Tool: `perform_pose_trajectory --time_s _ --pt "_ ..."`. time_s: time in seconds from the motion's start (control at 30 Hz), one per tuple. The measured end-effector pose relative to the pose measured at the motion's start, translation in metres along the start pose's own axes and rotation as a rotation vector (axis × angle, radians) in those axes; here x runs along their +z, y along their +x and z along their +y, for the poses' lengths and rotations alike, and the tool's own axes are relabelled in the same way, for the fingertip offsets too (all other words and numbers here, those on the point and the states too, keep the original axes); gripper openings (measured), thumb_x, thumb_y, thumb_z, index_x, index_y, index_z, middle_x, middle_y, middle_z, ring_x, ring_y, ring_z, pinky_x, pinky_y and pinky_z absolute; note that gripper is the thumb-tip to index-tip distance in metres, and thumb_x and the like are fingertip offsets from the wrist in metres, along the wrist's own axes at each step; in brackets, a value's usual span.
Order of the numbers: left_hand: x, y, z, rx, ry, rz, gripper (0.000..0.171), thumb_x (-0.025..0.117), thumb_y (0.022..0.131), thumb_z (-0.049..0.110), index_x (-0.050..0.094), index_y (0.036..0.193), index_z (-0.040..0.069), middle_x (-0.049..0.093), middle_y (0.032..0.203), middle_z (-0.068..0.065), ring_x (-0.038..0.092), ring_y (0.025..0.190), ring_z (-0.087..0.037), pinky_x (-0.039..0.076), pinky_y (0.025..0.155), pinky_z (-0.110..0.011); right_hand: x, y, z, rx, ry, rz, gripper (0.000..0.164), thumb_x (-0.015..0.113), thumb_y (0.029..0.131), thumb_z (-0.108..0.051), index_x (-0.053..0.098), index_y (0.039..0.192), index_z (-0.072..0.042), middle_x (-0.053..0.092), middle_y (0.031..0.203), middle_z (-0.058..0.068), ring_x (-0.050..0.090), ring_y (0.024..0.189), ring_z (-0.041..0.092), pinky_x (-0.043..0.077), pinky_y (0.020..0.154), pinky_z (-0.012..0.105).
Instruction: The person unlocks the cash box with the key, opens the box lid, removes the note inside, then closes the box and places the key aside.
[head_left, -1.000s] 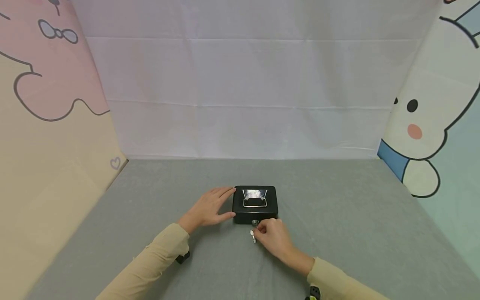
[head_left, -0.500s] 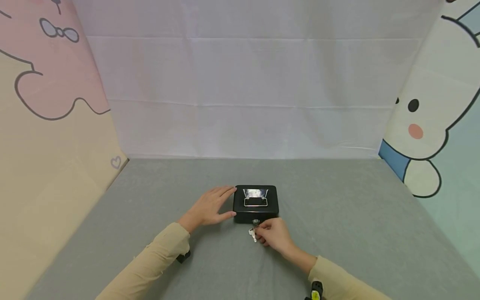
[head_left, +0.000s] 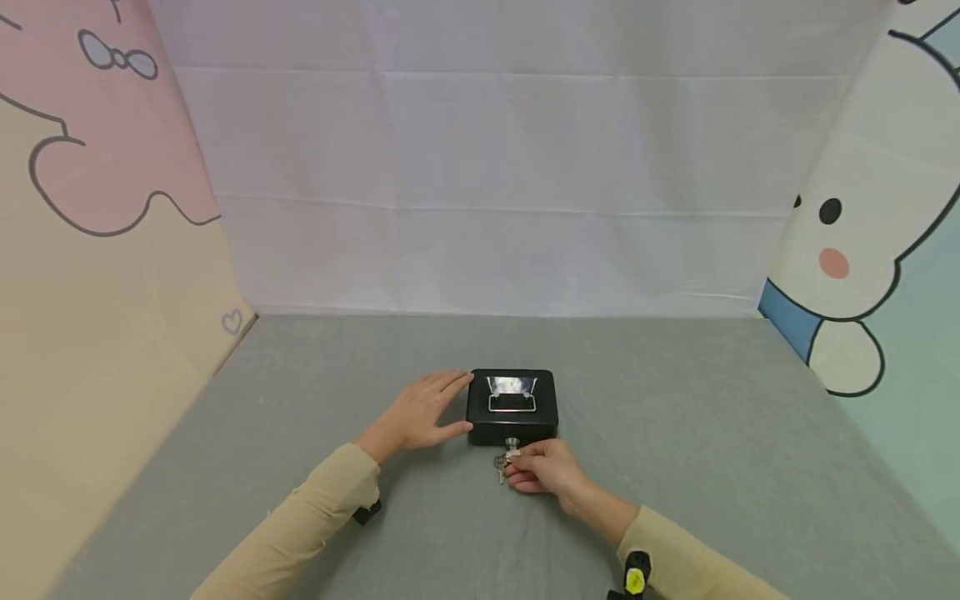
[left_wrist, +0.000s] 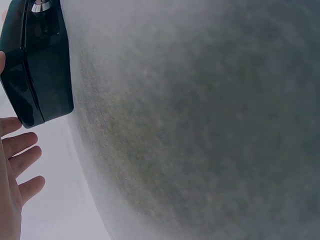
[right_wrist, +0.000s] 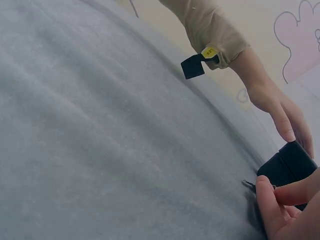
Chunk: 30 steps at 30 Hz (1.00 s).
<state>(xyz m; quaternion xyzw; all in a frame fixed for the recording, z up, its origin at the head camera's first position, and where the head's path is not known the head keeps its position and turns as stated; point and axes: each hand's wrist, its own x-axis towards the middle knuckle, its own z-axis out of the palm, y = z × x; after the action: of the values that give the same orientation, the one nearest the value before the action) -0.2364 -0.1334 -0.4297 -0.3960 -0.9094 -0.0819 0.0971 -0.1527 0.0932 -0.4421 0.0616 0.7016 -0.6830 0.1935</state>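
Behind tabletop: white cloth
Box: lid down
Left hand: fingers spread, touching box
Right hand: fingers pinching keys

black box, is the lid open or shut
The black box is shut: its lid meets its base with only a thin seam between them in the left wrist view.
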Motion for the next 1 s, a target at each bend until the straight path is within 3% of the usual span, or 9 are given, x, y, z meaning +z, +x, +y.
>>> perform_pose_trajectory --time_s 0.17,0.5,1.0 --pt "-0.0008 -0.0001 0.0003 0.001 -0.003 -0.003 0.073 0.049 0.085 0.053 0.034 0.14 0.006 0.042 0.137 -0.013 0.041 0.124 -0.029 0.033 0.101 -0.045 -0.0014 -0.0007 -0.0001 0.012 0.046 -0.045 0.019 0.06 0.084 -0.002 0.059 0.093 0.014 0.067 0.074 0.008 0.064 0.062 0.009 0.054 0.059 0.023" --pt "-0.0001 0.0004 -0.0013 0.017 0.013 0.015 0.074 0.043 0.086 0.058 0.036 0.139 0.006 0.044 0.136 -0.012 0.042 0.123 -0.028 0.035 0.101 -0.043 0.0027 0.0006 -0.0043 0.107 0.082 -0.007 0.021 0.053 0.088 0.002 0.053 0.103 0.017 0.065 0.072 0.005 0.062 0.061 0.008 0.054 0.06 0.022" --pt "0.0009 0.0007 -0.0011 0.028 0.007 0.03 0.072 0.05 0.085 0.053 0.038 0.137 0.005 0.046 0.134 -0.012 0.044 0.121 -0.028 0.036 0.1 -0.043 -0.0025 0.0034 -0.0051 0.142 0.12 -0.076 0.02 0.048 0.09 0.004 0.052 0.104 0.017 0.064 0.071 0.004 0.062 0.061 0.007 0.054 0.061 0.021"
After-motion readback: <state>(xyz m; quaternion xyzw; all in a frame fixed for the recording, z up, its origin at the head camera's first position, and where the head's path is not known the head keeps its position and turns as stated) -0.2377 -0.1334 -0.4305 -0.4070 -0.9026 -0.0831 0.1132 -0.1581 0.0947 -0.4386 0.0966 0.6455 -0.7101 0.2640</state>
